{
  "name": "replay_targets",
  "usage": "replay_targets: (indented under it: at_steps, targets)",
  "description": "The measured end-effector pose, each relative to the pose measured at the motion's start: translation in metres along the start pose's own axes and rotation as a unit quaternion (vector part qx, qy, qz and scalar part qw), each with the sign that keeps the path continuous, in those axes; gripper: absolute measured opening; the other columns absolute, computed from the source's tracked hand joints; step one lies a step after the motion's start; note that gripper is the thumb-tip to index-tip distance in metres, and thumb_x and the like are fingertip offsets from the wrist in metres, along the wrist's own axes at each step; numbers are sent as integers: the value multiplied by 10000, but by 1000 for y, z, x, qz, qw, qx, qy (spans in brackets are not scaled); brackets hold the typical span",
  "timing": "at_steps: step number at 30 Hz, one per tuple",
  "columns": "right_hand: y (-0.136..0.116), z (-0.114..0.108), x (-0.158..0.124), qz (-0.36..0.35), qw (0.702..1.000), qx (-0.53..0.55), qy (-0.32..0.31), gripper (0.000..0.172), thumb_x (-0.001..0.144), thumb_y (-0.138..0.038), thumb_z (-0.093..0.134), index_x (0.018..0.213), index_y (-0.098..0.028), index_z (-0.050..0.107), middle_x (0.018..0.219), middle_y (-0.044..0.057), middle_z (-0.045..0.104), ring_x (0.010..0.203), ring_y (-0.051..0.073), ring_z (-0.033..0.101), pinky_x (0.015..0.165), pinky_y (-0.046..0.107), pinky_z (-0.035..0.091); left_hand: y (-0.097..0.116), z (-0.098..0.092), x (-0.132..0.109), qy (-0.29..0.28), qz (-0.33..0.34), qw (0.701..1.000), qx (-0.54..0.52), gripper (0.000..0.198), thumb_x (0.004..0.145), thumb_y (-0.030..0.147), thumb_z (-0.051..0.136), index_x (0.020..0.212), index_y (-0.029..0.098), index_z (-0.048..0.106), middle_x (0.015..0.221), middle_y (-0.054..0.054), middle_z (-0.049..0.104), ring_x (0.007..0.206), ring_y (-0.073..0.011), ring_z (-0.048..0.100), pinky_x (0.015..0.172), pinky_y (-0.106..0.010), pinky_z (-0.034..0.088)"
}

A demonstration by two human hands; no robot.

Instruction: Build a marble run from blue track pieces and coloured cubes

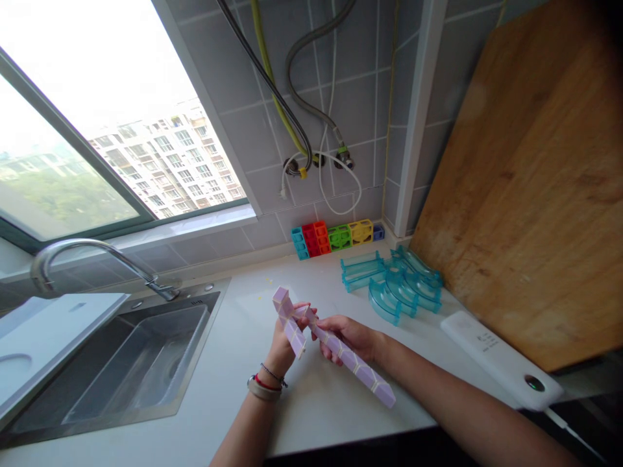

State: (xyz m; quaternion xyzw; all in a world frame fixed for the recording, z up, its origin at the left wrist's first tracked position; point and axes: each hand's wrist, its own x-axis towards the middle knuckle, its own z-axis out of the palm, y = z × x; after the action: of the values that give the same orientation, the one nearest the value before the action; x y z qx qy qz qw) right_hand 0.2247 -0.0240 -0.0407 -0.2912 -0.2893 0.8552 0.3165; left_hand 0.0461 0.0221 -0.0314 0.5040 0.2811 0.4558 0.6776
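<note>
In the head view, the lilac segmented snake puzzle (341, 350) is held up over the white countertop (233, 421), to the right of the steel sink (197, 350) and well apart from it. Its long straight run points away from the sink, its long axis slanting from a bend between the two hands down and rightward to a pointed free end near the counter's front edge. A shorter run, on the side nearer the sink, slants from a blocky upper end down toward the person, and a short link joins the two at the top. The shorter run lies across the front of the left hand (281, 344), while the long run passes in front of the right hand (353, 334) and stretches beyond it, farther from the sink. The left hand, the one nearer the sink, grasps the shorter part, its fingertips showing behind the link; the forearm rises from the bottom edge, with a pale wristband (265, 391) at the wrist. The right hand, farther to the right of the sink, pinches the long run near the bend, thumb side up and fingers curled beneath; its forearm comes in obliquely from the lower right. Turquoise translucent curved pieces (409, 288) lie beyond the right hand, on the side away from the sink.
</note>
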Motion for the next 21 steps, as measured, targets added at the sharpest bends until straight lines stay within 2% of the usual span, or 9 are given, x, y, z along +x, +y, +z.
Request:
replay_targets:
  at_steps: [5,9,14,17,21]
  targets:
    - [-3,-4,-3,42,998,14,-44,342,958,-417,426,993,-135,615,635,50,710,434,128,624,433,188,461,-5,-7,0,-35,-7,999,-9,521,738,419,866,1119,160,623,946,-110,737,642,-196,678,545,-316,533]
    - [-2,-4,-1,40,998,24,-51,346,975,-401,394,976,-135,615,633,56,704,443,132,624,438,192,469,-5,-5,-1,-11,-8,1000,4,520,745,430,856,1121,158,619,926,-102,731,616,-174,658,521,-293,516]
    - [2,3,3,0,1000,25,9,349,997,-411,407,954,-133,614,623,44,685,457,119,617,454,181,476,-2,3,-1,25,-20,999,6,495,760,448,833,1111,166,627,913,-72,715,553,-119,598,498,-261,475]
    - [4,10,5,-37,998,13,44,359,996,-423,458,952,-111,630,685,66,703,515,126,653,494,193,516,1,6,-1,49,-21,999,9,466,753,423,840,1084,161,642,920,-66,711,540,-93,564,502,-244,456]
    - [4,20,3,-66,996,16,61,358,974,-459,533,960,-112,623,760,85,712,589,152,691,535,230,562,3,6,-1,69,-23,997,5,489,720,421,863,1079,158,659,943,-71,710,625,-128,618,542,-249,476]
